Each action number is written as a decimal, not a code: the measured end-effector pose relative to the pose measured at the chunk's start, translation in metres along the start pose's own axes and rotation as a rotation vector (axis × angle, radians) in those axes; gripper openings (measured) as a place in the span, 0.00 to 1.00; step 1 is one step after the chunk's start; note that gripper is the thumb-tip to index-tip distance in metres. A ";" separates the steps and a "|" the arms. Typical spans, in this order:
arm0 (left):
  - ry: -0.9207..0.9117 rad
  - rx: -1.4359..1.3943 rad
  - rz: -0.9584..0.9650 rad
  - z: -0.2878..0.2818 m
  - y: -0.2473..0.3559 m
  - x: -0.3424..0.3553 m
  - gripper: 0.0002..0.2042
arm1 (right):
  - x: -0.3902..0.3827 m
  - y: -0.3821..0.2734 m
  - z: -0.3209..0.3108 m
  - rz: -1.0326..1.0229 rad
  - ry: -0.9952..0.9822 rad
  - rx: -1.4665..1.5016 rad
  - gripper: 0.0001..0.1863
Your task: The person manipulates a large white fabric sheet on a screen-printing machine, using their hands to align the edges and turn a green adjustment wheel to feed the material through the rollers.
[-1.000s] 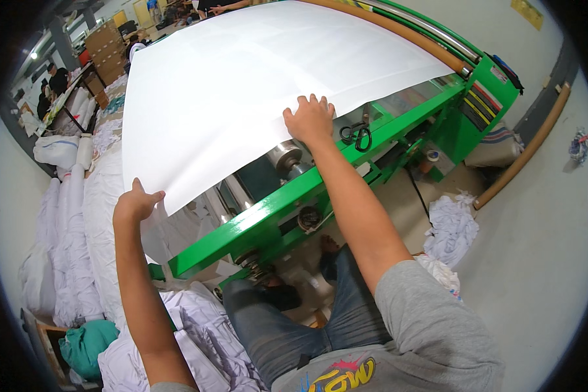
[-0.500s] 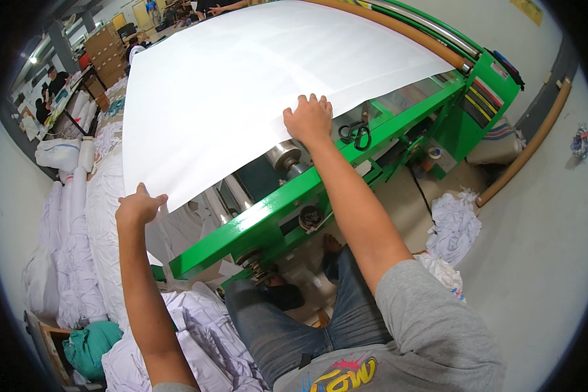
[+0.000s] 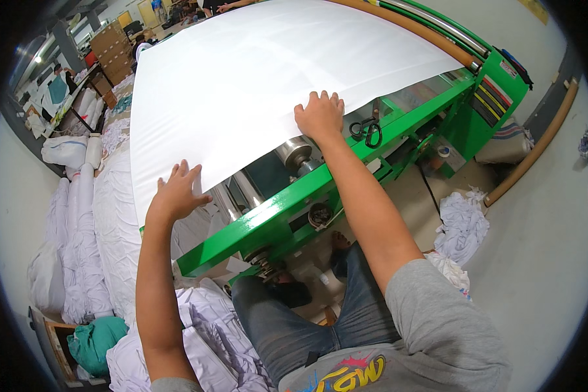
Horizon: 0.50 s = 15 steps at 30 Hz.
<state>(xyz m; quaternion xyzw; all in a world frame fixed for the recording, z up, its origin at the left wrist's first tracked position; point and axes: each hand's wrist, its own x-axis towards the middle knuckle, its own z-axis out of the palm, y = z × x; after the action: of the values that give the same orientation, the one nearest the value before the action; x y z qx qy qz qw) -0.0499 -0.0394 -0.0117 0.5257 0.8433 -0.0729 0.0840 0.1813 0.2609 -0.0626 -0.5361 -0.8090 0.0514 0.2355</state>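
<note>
A wide white sheet (image 3: 242, 85), paper or fabric, spreads across a green-framed machine (image 3: 248, 225). My left hand (image 3: 178, 191) rests at the sheet's near edge, left of the middle, fingers spread and pointing away from me. Farther right, my right hand (image 3: 320, 116) lies on the same edge with its fingers apart on top of the sheet. Neither hand is closed round anything. Just right of the right hand, black-handled scissors (image 3: 366, 130) lie by the green frame. Below the edge, metal rollers (image 3: 294, 154) show between my hands.
A brown tube (image 3: 438, 42) spans the machine's far side. White cloth heaps (image 3: 189, 340) lie at my lower left, with long wrapped rolls (image 3: 78, 242) beyond. Another cloth pile (image 3: 462, 225) and a leaning brown tube (image 3: 536, 147) are at right. People are in the background.
My left hand has left the sheet's near-left corner, moved right and slightly away from me, and spread its fingers. That corner now hangs lower. The right hand keeps its place on the edge.
</note>
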 end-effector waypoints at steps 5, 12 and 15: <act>0.207 -0.111 0.168 -0.008 0.019 -0.006 0.23 | 0.001 0.005 0.006 -0.004 0.070 0.006 0.31; 0.412 -0.217 0.348 -0.005 0.019 0.001 0.07 | 0.000 0.000 0.005 0.014 0.065 0.011 0.31; 0.401 -0.355 0.395 -0.006 0.021 0.001 0.07 | 0.003 0.003 0.010 0.024 0.080 0.004 0.31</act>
<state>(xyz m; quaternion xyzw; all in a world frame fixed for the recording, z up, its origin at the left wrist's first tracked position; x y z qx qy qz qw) -0.0317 -0.0275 -0.0067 0.6603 0.7242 0.1979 0.0190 0.1787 0.2665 -0.0717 -0.5469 -0.7924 0.0346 0.2681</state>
